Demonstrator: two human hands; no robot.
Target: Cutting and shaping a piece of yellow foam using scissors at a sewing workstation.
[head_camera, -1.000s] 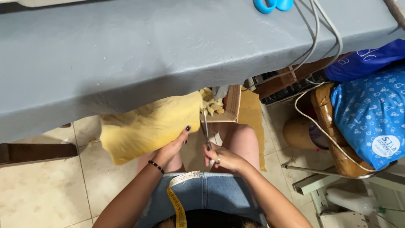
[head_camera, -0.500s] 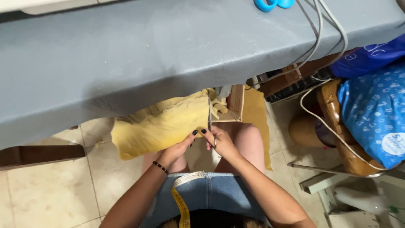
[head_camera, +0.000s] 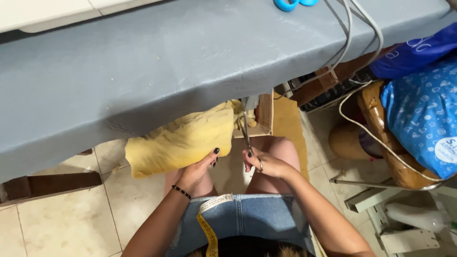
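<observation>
Yellow fabric (head_camera: 183,140) hung below edge of grey-covered table (head_camera: 143,71), above person's knees, bunched, spilling toward left. Left hand (head_camera: 197,169) reached forward from lap, forearm angled up, fingers clamped on fabric's lower right edge. Right hand (head_camera: 266,164) sat just beside it over right knee, fingers closed through handles of metal scissors (head_camera: 247,138), blades pointing up toward fabric edge. Yellow tape measure (head_camera: 209,228) draped over denim lap.
</observation>
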